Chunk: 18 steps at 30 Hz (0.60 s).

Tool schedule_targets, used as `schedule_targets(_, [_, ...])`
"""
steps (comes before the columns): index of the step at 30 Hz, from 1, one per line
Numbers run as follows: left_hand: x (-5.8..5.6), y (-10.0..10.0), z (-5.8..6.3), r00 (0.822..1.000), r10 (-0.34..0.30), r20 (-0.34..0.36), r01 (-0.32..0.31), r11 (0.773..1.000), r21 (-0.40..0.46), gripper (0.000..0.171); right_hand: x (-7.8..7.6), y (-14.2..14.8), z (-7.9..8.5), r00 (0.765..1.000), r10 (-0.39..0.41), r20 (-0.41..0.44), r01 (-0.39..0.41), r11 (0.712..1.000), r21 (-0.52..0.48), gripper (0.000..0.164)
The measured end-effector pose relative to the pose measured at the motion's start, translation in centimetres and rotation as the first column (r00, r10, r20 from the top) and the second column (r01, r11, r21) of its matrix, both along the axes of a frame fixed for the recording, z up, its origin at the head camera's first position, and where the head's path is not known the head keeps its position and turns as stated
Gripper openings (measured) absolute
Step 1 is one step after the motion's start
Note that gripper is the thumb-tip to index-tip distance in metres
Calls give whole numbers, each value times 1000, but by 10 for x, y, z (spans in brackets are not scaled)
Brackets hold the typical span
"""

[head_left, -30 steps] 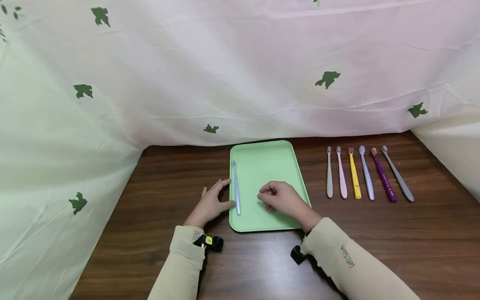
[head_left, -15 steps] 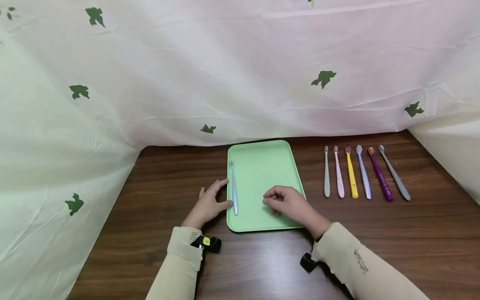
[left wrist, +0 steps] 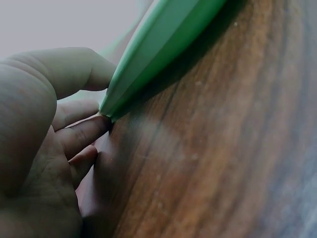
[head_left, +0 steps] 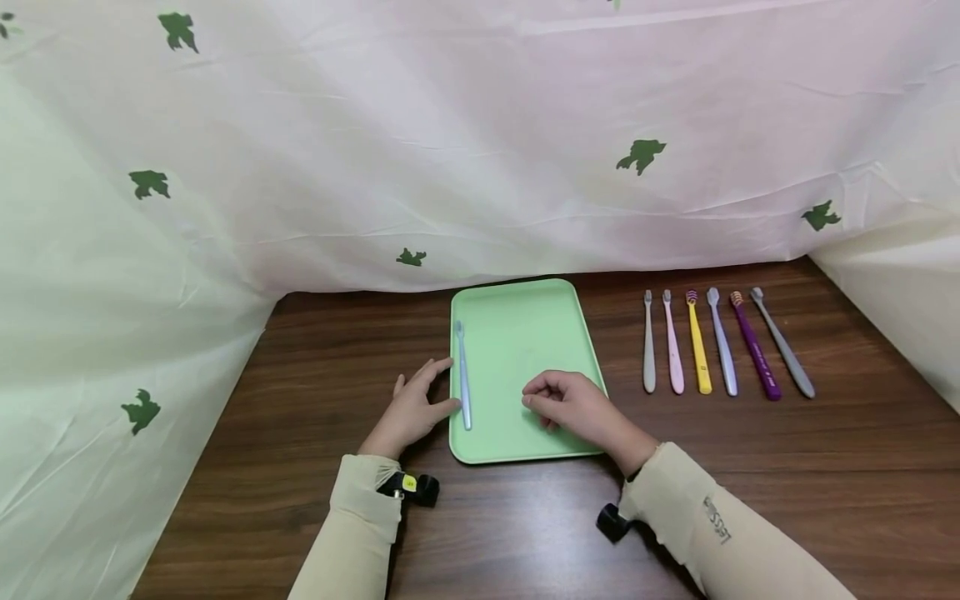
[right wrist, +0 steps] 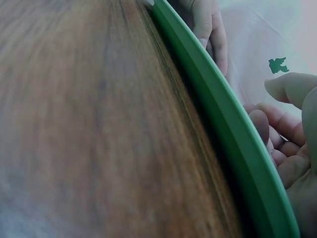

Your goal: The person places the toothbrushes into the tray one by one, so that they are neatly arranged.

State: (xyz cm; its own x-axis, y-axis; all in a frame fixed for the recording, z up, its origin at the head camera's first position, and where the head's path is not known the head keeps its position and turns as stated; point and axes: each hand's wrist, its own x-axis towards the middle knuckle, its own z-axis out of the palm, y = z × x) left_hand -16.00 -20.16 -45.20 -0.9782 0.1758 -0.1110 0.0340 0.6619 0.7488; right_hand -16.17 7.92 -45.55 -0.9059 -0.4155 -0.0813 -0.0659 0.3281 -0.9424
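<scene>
On the light green tray (head_left: 525,333) a pale blue toothbrush (head_left: 463,375) lies lengthwise near the left edge. My left hand (head_left: 408,417) rests against that edge with its fingers spread. In the left wrist view its thumb (left wrist: 74,69) touches the rim, and its fingertips reach the tray's side. Over the lower right part of the tray is my right hand (head_left: 577,408), its fingers loosely curled. The right wrist view shows the thumb (right wrist: 287,89) apart from the curled fingers (right wrist: 282,129), with nothing visible between them.
To the tray's right, a row of toothbrushes lies heads away on the brown wooden table (head_left: 495,533): grey (head_left: 648,350), pink (head_left: 673,350), yellow (head_left: 698,350), light blue (head_left: 722,346), purple (head_left: 756,350), grey (head_left: 783,346). A pale curtain (head_left: 480,183) stands behind.
My right hand has shifted slightly right over the tray, then stayed nearly still. The left hand keeps its place at the edge. The whole head view has drifted a little.
</scene>
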Motion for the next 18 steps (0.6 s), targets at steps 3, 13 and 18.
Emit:
schedule_targets(3, [0,0,0,1000,-2,-1,2,1000,-1,67,0,0,0,1000,-2,3,2,1000,-8,16])
schedule_targets(13, [0,1,1,1000,-3,-7,3,1000,-10,66,0,0,1,1000,-2,8,2,1000,3,16])
schedule_targets(18, [0,0,1,1000,-12,-19,12,1000,-2,66,0,0,1,1000,-4,7,4,1000,4,16])
